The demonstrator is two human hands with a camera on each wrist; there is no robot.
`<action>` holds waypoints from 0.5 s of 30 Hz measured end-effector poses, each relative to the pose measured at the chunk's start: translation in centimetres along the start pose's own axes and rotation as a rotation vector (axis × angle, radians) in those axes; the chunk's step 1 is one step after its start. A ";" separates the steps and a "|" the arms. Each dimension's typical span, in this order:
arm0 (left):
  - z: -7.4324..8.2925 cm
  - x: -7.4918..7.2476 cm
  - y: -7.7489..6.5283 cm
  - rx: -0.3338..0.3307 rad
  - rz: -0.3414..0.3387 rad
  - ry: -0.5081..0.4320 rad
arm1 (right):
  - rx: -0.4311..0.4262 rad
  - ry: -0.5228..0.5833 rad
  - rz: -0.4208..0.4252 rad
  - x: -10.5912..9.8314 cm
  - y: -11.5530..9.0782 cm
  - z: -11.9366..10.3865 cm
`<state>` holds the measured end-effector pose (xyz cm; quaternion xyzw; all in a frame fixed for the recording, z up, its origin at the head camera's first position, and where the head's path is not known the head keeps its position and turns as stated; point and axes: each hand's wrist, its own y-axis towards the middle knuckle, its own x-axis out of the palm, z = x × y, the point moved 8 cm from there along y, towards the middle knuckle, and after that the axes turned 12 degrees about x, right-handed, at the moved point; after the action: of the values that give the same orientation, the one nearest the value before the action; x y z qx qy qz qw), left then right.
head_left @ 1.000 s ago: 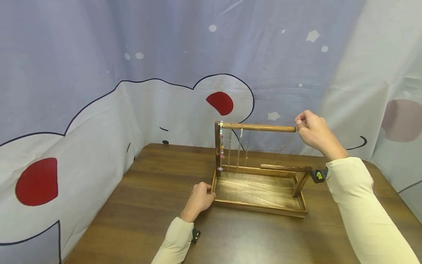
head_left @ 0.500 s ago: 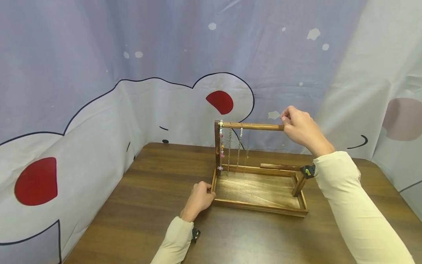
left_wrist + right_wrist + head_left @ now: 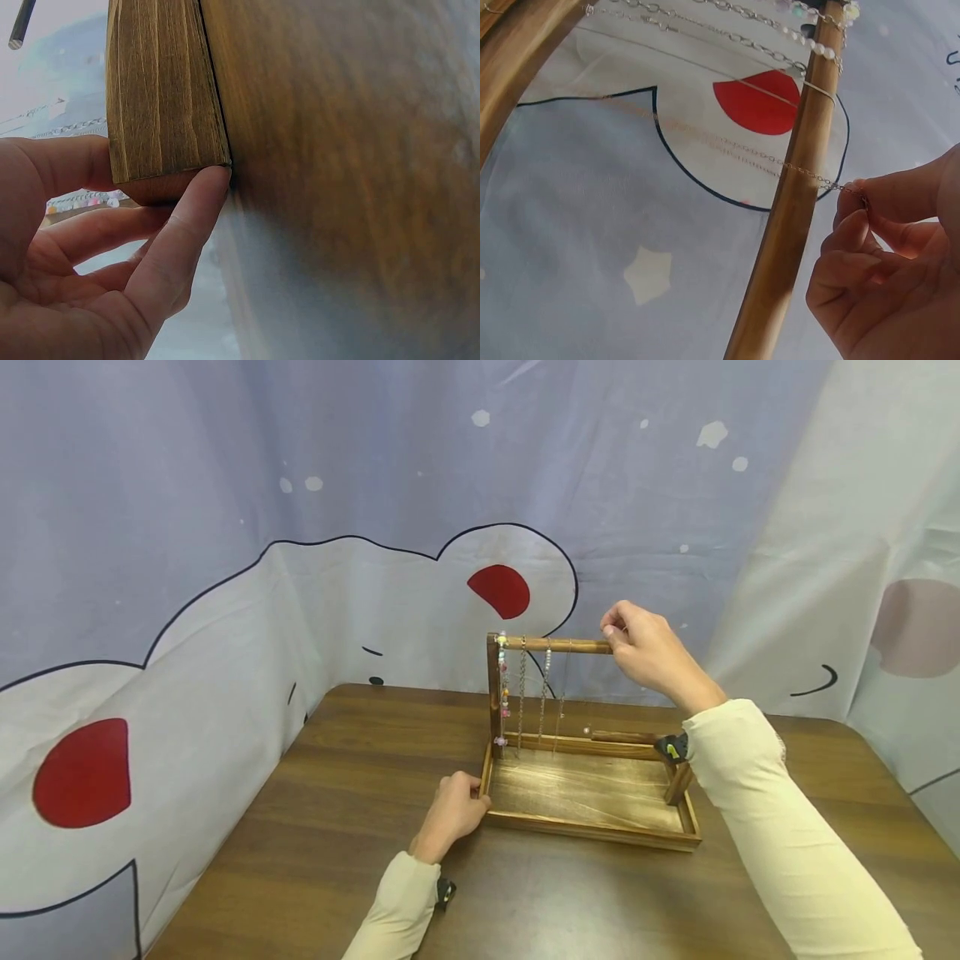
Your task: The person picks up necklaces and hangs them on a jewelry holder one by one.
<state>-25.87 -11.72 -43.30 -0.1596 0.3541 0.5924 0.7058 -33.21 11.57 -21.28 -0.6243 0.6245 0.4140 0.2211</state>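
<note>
A wooden jewelry stand (image 3: 592,832) has a tray base, a long upper bar (image 3: 588,646) and a shorter lower bar (image 3: 622,737). My left hand (image 3: 452,810) grips the tray's front left corner; in the left wrist view a fingertip presses the corner of the wood (image 3: 161,90). At the upper bar, thumb and finger of my right hand (image 3: 900,262) pinch the end of a thin chain necklace (image 3: 754,152). The chain crosses the bar, and a small pendant (image 3: 587,730) hangs below. A colorful beaded necklace (image 3: 504,689) and several other necklaces hang at the bar's left end.
The stand is on a brown wooden table (image 3: 352,793). Behind and to the left hangs a printed fabric curtain (image 3: 360,627). The stand's tall post (image 3: 494,693) rises at the left, its short post (image 3: 678,783) at the right.
My right hand has moved left along the upper bar, from its free end towards the hanging necklaces, with the thin chain in its fingers. My left hand keeps its place on the tray corner.
</note>
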 end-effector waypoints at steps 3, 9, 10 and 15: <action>0.0 0.0 0.0 0.001 0.000 -0.001 | -0.006 0.002 -0.008 0.4 0.1 -0.3; 0.0 0.0 0.0 -0.002 0.002 0.003 | -0.025 -0.002 -0.013 1.0 0.1 -0.6; 0.0 0.0 0.0 -0.002 0.003 0.002 | -0.030 -0.002 -0.013 1.1 0.2 -0.7; -0.1 0.0 0.0 0.000 0.004 0.001 | -0.048 -0.021 -0.013 1.5 0.3 -0.8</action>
<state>-25.91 -11.72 -43.35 -0.1593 0.3545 0.5937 0.7046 -33.49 10.00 -21.98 -0.6288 0.6082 0.4339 0.2154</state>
